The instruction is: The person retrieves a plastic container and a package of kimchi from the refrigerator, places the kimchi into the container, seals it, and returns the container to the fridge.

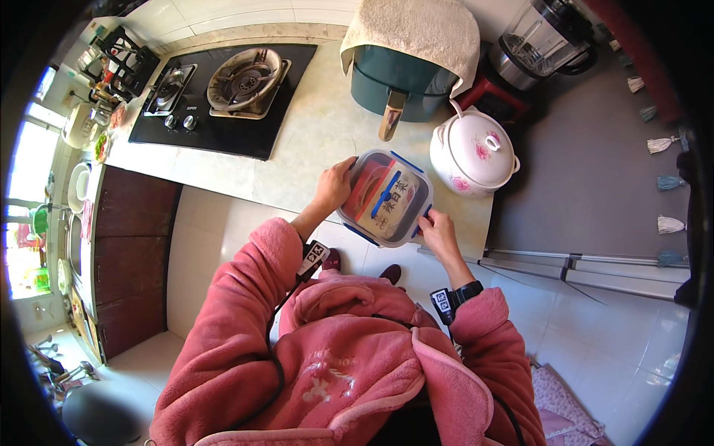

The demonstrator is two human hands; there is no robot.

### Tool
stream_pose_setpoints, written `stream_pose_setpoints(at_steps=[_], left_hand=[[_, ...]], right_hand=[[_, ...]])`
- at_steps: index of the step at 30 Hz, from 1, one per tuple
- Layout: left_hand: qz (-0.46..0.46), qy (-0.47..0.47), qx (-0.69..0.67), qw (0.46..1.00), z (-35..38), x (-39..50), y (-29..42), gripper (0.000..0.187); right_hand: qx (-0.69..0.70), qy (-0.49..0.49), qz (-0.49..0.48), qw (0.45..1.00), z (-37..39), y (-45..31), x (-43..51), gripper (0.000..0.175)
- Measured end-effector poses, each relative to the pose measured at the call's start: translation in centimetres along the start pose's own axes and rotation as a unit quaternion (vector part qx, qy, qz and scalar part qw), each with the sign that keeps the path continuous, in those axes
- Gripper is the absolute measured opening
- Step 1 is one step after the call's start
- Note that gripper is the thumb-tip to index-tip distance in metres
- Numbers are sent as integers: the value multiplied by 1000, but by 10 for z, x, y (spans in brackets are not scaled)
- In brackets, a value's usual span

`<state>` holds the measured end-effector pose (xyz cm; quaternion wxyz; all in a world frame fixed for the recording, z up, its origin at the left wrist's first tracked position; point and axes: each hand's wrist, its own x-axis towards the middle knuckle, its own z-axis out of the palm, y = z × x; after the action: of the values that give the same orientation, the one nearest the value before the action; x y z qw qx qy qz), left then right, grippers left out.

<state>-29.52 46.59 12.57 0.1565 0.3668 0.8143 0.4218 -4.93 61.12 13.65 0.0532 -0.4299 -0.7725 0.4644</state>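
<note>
Between my two hands is a clear plastic food container (365, 224) with blue locking clips, held over the counter's front edge. Inside it, or seen through its lid, lies a red and cream food packet (385, 198) that bears writing. My left hand (334, 187) grips the container's left side near the upper corner. On the opposite side, my right hand (439, 229) has its fingers at the blue clip of the lower right edge. A white lidded enamel pot (474, 153) with pink flowers stands just beyond, to the right.
Behind the container, a dark green air fryer (401, 83) carries a beige towel (410, 36). A black gas hob (223, 100) is set into the counter (312, 134) at left. A blender (541, 44) stands at the back right, beside a grey surface (591, 167) with a tasselled cloth edge.
</note>
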Motion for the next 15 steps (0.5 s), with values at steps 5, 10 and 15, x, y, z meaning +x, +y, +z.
stream_pose_setpoints(at_steps=[5,10,15], left_hand=[[-11,-27,-7,1000,-3,3,5,46],[29,-29,25,999,-10,-22,33,86],[158,-43,50,985,-24,-40,57,68]], right_hand=[[9,-16,-10,1000,-6,-2,-2,29],[55,-47,29,997,-10,-2,-3,31],[-28,95,-66,993,-7,-6,-2,33]])
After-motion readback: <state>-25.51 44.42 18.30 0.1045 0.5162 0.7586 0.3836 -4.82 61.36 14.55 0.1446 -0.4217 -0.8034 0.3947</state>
